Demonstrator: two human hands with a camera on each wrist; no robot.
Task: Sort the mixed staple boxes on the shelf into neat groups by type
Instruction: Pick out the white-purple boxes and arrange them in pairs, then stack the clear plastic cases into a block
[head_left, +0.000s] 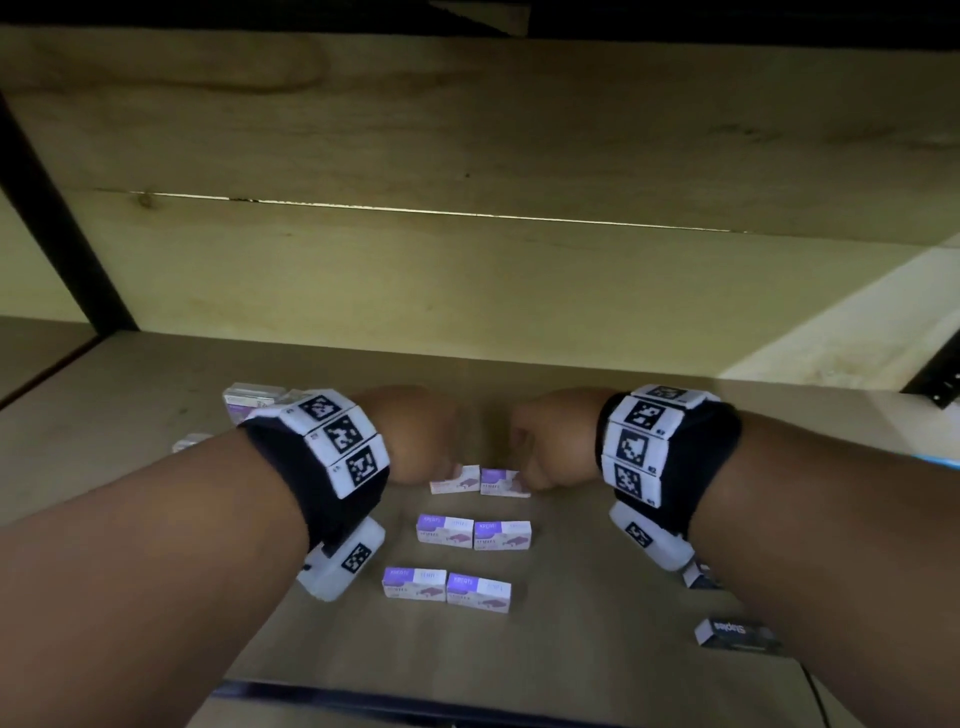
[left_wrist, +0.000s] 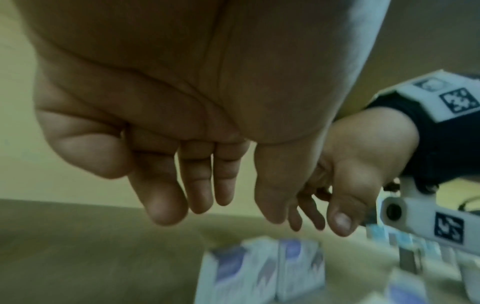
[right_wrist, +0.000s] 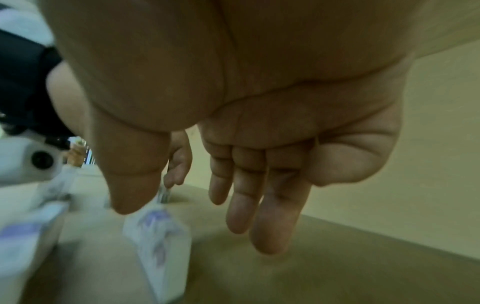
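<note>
**Third pair being set down at the far end of the purple rows**

Both hands are being held low over the far pair of purple boxes (head_left: 479, 480) on the shelf (head_left: 597, 623). In the wrist views the left hand's (head_left: 415, 436) fingers (left_wrist: 197, 181) are being shown straight and pressed together, pointing down with nothing in them; the right hand's (head_left: 550, 441) fingers (right_wrist: 249, 197) are being shown the same way, relaxed and empty. Whether either thumb is touching a box cannot be told.

Nearer in, two more purple pairs are being kept in line: the middle pair (head_left: 474, 532) and the near pair (head_left: 447, 590), each pair side by side and touching. A dark box (head_left: 737, 633) is lying well to the right, and a grey-lidded stack (head_left: 249, 400) is sitting far left, both still unsorted by the look of it.

The risk being run here, as a judgement: the far pair is sitting slightly askew, and a lifting palm or wrist unit could be dragged across it, knocking the row crooked or nudging the middle pair.

Much is being hidden. The fingertips are being blocked by the knuckles in the head view, the boxes are being blurred in both wrist views, another box is being half covered behind the right forearm, and the labels are too small to be read.
</note>
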